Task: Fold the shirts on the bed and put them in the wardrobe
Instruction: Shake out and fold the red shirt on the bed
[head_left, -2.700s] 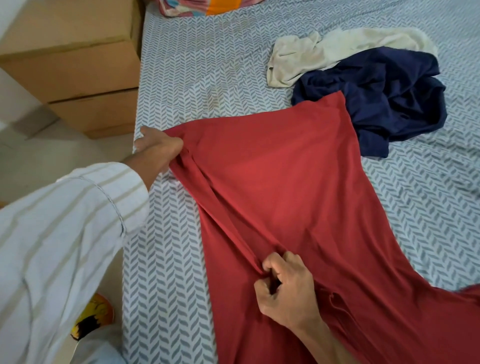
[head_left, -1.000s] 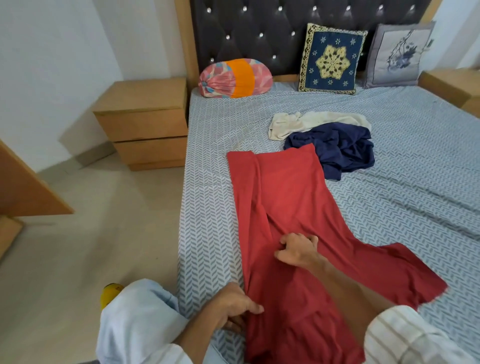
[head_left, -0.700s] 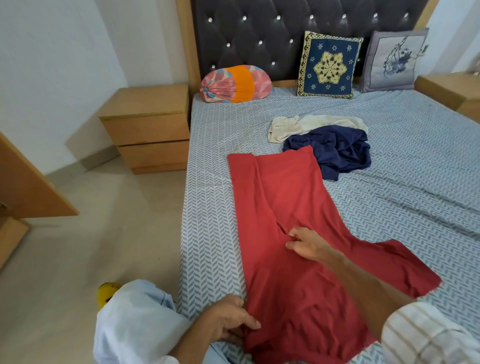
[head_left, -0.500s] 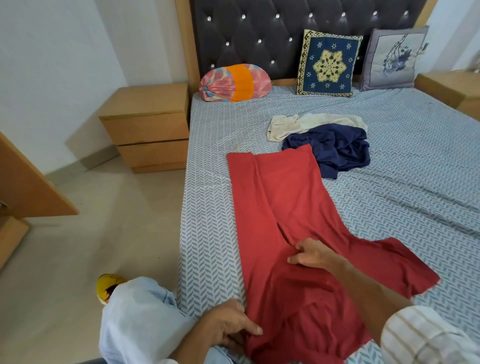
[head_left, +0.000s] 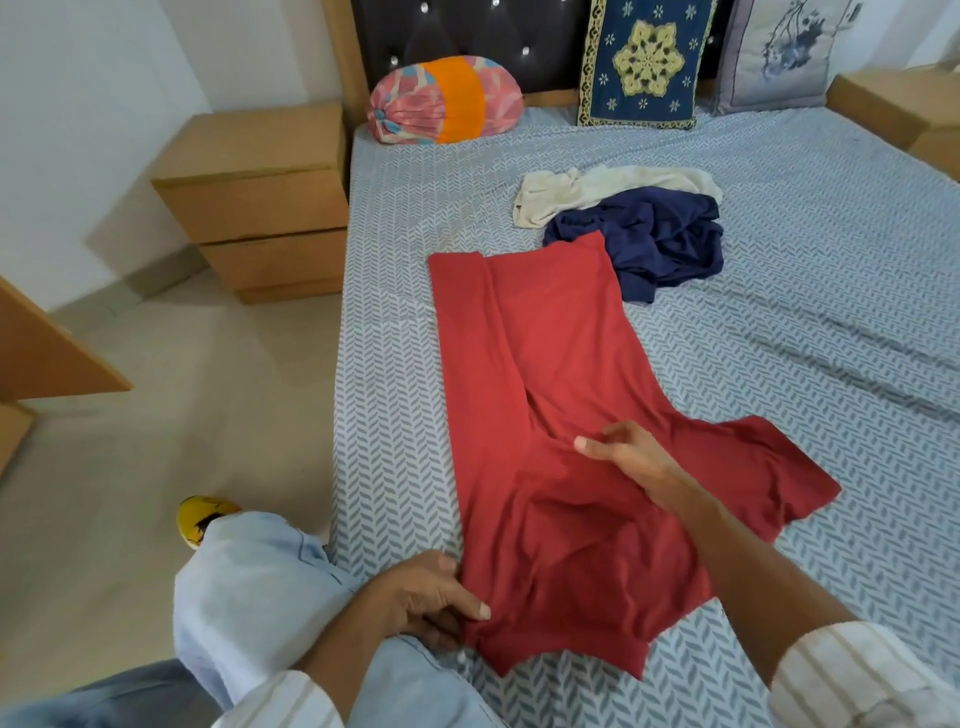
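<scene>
A person leans over a bed (head_left: 779, 218) covered by a grey-and-white chevron sheet, folding a red T-shirt (head_left: 545, 395) that lies flat along the near left side of the mattress, hem toward the headboard. Its left side is already turned in as a long strip, while the right sleeve is spread out on the sheet. The left hand (head_left: 431, 597) pinches the shirt's near left edge, thumb on top and fingers curled beneath. The right hand (head_left: 628, 457) rests on the middle of the shirt by a crease, fingers loosely bent and slightly spread; whether they pinch cloth cannot be told.

To fold well, the left hand should probably anchor the edge while the right smooths the wrinkles near the chest, then brings the sleeve side over so both long edges run parallel.

Beyond the red shirt, touching its far corner, a crumpled navy shirt (head_left: 654, 244) lies half under a cream shirt (head_left: 597, 192), both unfolded. At the tufted dark headboard sit a pink-and-orange bolster (head_left: 447, 101), a blue embroidered cushion (head_left: 644, 62) and a grey cushion (head_left: 779, 52). A wooden two-drawer bedside table (head_left: 260, 208) stands left of the bed on a pale tiled floor; no wardrobe can be clearly made out
</scene>
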